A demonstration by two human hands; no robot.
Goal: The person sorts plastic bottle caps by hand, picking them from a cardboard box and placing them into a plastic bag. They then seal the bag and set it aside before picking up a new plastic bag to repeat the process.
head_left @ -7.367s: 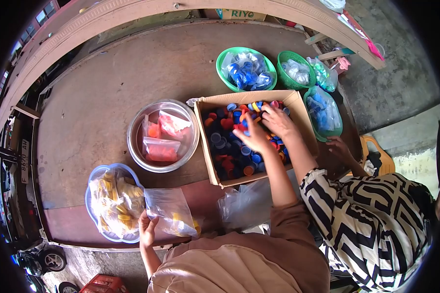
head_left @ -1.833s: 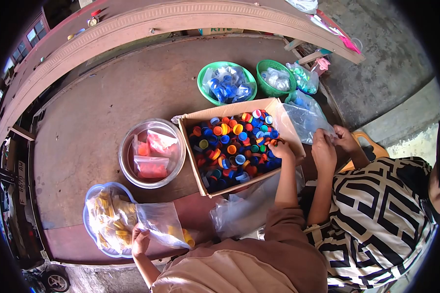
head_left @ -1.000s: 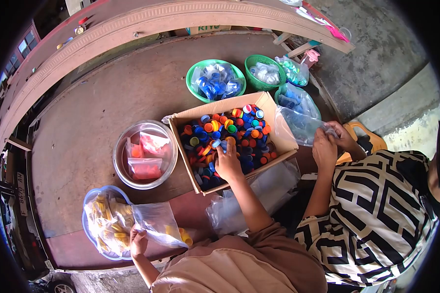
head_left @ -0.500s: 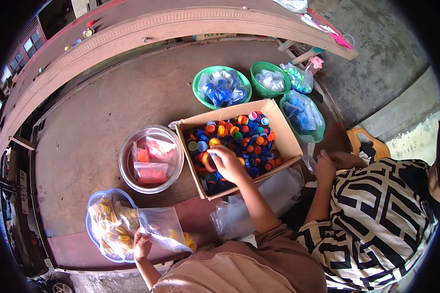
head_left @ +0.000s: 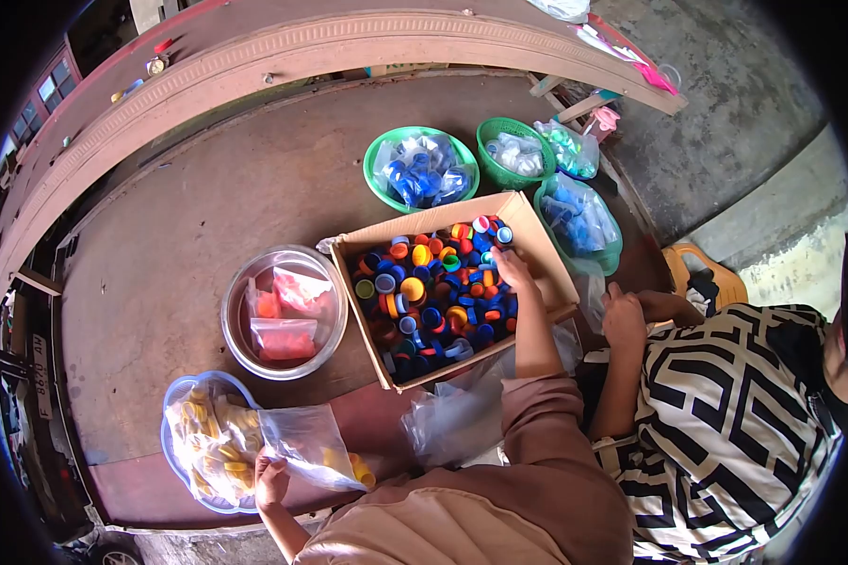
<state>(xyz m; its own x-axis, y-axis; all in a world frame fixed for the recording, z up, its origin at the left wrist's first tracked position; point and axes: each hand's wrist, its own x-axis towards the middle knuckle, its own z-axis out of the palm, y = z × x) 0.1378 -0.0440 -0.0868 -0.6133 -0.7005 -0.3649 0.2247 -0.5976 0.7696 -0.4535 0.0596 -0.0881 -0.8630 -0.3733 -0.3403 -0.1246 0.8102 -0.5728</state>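
My left hand [head_left: 271, 478] pinches the edge of a clear plastic bag [head_left: 301, 438] with yellow caps in its lower end. Beside it stands a pale blue basket [head_left: 167, 443] full of bagged yellow caps. My right hand [head_left: 513, 271] reaches into the right side of a cardboard box [head_left: 561, 273] filled with loose bottle caps in blue, red, orange, yellow and green. Its fingertips are among the caps, and whether they grip one is too small to tell. A steel bowl [head_left: 236, 330] with bagged red caps sits left of the box.
A co-worker's hands [head_left: 624, 315] hold a clear bag [head_left: 589, 287] at the box's right side. Green baskets [head_left: 372, 179] with bagged blue and white caps stand behind the box. Clear bags [head_left: 457, 414] lie in front of it. A wooden beam [head_left: 349, 47] spans the back.
My right hand has moved from the left part of the box to its right side. My left hand still holds the bag. The co-worker's hands have lowered from where they were a second ago.
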